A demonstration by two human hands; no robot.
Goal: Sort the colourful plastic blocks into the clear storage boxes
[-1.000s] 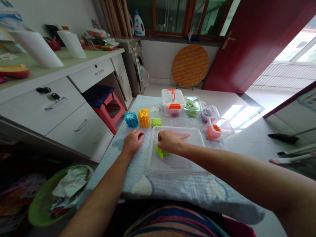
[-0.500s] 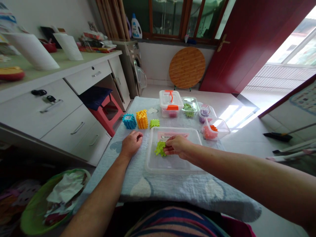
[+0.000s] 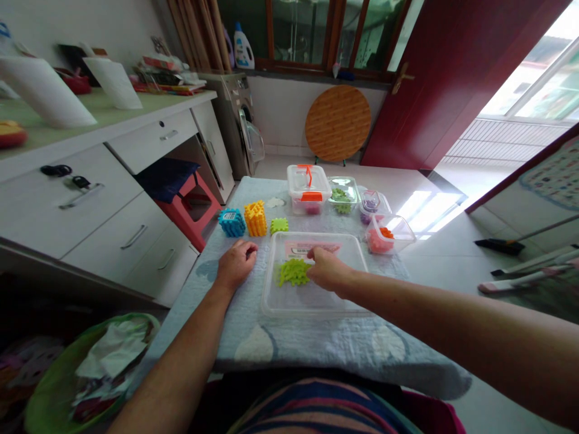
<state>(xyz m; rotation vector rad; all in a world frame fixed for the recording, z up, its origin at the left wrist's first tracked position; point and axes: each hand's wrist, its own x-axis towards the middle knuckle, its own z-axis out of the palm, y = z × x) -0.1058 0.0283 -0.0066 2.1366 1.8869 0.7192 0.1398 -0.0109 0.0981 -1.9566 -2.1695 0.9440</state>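
Observation:
Lime-green interlocking foam-like pieces (image 3: pixel 294 272) with notched edges lie in a loose pile on a clear plastic lid or shallow tray (image 3: pixel 335 304). My right hand (image 3: pixel 329 270) is at the pile's right edge, its thumb parted from the bent fingers; the fingertips are close to or touching the pieces. My left hand (image 3: pixel 236 263) rests on the cloth left of the lid, fingers curled in, with nothing visible in it. Beyond it stand a blue notched cube (image 3: pixel 232 223), a yellow notched block (image 3: pixel 256 218) and a flat lime-green square (image 3: pixel 279 225).
Behind the lid are a clear box (image 3: pixel 309 188) with orange clips, a container of green pieces (image 3: pixel 342 196), a purple-filled tub (image 3: pixel 373 206) and an open tub with orange pieces (image 3: pixel 389 235). A red stool (image 3: pixel 199 208) and a green basket (image 3: pixel 45 392) flank the table's left side.
The green pieces, pinched in my right hand before, now lie spread wider on the lid. My right thumb has parted from the fingers. My left hand stays curled on the cloth.

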